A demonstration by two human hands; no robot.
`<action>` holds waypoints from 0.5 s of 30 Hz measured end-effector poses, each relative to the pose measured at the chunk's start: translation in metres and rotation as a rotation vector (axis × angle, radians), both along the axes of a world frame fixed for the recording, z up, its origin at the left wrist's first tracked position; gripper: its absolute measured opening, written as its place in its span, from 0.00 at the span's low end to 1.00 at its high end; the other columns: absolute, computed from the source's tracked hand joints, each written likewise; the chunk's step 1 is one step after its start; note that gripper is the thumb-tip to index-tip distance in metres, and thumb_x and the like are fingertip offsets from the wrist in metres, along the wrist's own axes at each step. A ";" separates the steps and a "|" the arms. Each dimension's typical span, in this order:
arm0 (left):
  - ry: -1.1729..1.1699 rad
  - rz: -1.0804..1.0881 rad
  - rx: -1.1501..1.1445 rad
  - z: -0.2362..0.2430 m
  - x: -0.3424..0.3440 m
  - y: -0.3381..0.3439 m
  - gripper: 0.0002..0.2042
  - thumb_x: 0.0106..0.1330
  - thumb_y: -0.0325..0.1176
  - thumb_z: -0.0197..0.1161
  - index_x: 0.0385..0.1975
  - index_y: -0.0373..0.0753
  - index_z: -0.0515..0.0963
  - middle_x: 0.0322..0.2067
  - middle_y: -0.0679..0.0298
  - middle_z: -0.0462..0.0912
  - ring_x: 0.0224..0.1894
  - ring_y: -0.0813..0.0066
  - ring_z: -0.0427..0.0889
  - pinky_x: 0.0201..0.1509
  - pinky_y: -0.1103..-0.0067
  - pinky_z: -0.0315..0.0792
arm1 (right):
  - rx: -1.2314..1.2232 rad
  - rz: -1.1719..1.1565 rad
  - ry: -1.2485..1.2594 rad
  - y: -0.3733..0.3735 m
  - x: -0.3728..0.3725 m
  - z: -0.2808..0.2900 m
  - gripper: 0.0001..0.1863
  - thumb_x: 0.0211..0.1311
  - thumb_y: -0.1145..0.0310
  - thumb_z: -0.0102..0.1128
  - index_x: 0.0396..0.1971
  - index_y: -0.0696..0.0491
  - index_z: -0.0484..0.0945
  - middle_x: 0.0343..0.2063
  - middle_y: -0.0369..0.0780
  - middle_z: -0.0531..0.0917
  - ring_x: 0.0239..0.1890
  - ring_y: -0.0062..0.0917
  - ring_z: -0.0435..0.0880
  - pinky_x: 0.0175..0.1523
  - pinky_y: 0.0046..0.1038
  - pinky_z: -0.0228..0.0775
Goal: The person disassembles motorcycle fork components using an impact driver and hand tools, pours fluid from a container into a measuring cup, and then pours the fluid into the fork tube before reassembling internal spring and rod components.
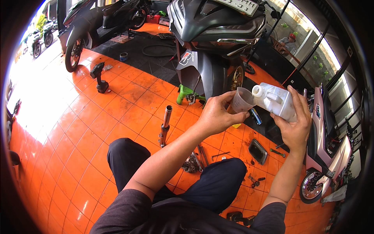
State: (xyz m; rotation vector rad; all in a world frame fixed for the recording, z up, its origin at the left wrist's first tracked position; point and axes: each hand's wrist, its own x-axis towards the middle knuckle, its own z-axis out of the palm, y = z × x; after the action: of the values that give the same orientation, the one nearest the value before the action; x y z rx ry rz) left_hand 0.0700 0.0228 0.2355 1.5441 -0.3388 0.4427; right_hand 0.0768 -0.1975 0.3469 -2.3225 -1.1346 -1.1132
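My left hand [222, 116] is wrapped round a clear plastic measuring cup [242, 100], its mouth tilted up toward the right. Beside it, my right hand [293, 124] grips a white plastic bottle [277, 102] with a moulded handle. The bottle is tipped on its side, and its uncapped neck lies close to the cup's rim. I cannot make out whether liquid is flowing. A metal fork tube [165, 126] stands upright on the floor left of my left forearm. Behind the cup is the front of a dark scooter [216, 31] with a green stand [183, 94] below it.
On the orange tiles [93, 128] stands a cordless impact driver [100, 78]. Near my knees lie a spring [203, 155], a dark tray [258, 151] and several bolts [256, 181]. A pink scooter [325, 148] is at the right; another motorcycle [83, 31] stands back left.
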 end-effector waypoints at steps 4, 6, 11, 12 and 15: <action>-0.029 0.010 0.007 -0.005 0.004 0.000 0.29 0.54 0.35 0.75 0.55 0.28 0.76 0.47 0.54 0.85 0.52 0.69 0.82 0.59 0.73 0.73 | 0.059 0.009 0.051 -0.001 0.004 -0.008 0.42 0.38 0.80 0.76 0.61 0.55 0.74 0.50 0.44 0.80 0.53 0.35 0.81 0.57 0.34 0.75; -0.026 0.007 0.001 -0.004 0.004 0.000 0.30 0.54 0.35 0.75 0.56 0.28 0.75 0.47 0.54 0.85 0.52 0.69 0.82 0.60 0.73 0.72 | 0.122 0.019 0.142 -0.005 0.010 -0.016 0.41 0.39 0.80 0.76 0.61 0.56 0.74 0.50 0.44 0.80 0.53 0.34 0.81 0.57 0.33 0.74; -0.023 -0.009 -0.006 -0.004 0.007 -0.001 0.29 0.54 0.33 0.75 0.56 0.29 0.75 0.46 0.56 0.84 0.47 0.73 0.83 0.44 0.77 0.81 | 0.481 0.193 0.486 -0.019 0.031 -0.051 0.38 0.45 0.79 0.73 0.61 0.62 0.71 0.52 0.44 0.80 0.55 0.29 0.79 0.62 0.31 0.68; -0.016 -0.025 -0.025 -0.005 0.009 -0.002 0.28 0.55 0.33 0.75 0.55 0.30 0.75 0.45 0.57 0.84 0.46 0.74 0.83 0.40 0.78 0.82 | 0.577 0.250 0.577 -0.024 0.037 -0.061 0.38 0.45 0.80 0.72 0.61 0.63 0.71 0.52 0.44 0.80 0.55 0.29 0.79 0.63 0.31 0.68; 0.004 -0.055 -0.170 -0.010 0.013 -0.008 0.27 0.55 0.31 0.76 0.55 0.31 0.76 0.42 0.59 0.84 0.41 0.77 0.83 0.31 0.82 0.82 | 0.806 0.325 0.742 -0.047 0.059 -0.102 0.37 0.48 0.81 0.70 0.62 0.64 0.68 0.52 0.44 0.80 0.55 0.29 0.79 0.63 0.30 0.68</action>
State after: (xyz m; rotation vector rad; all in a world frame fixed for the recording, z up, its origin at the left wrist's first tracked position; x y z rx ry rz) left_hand 0.0835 0.0150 0.2256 1.3668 -0.3318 0.4149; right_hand 0.1362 -0.2441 0.2444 -1.5885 -0.5769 -0.3847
